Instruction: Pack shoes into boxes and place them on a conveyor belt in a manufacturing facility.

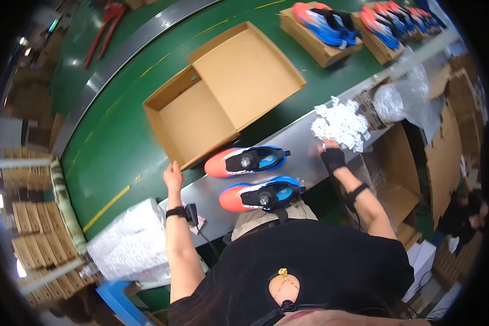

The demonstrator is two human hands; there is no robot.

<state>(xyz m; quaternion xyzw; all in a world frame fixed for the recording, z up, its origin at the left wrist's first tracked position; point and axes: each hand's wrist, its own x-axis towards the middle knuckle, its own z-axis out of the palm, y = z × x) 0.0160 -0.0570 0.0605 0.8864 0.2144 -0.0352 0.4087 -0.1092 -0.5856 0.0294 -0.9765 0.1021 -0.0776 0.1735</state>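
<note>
An open brown cardboard shoebox (187,117) with its lid folded back lies on the green conveyor belt. My left hand (173,176) is closed on the box's near left corner. My right hand (329,146) reaches the near edge of a heap of small white packets (339,124); its fingers are partly hidden, and whether they pinch a packet I cannot make out. Between my hands, two orange and blue sports shoes (244,162) with black openings rest side by side on the metal ledge (304,141), toes to the left.
More shoes (326,24) sit on closed boxes farther along the belt (146,60). Clear plastic bags (396,100) and an open carton (394,174) stand at the right. A white plastic-wrapped bundle (130,239) is at the lower left, near stacked boxes (35,223).
</note>
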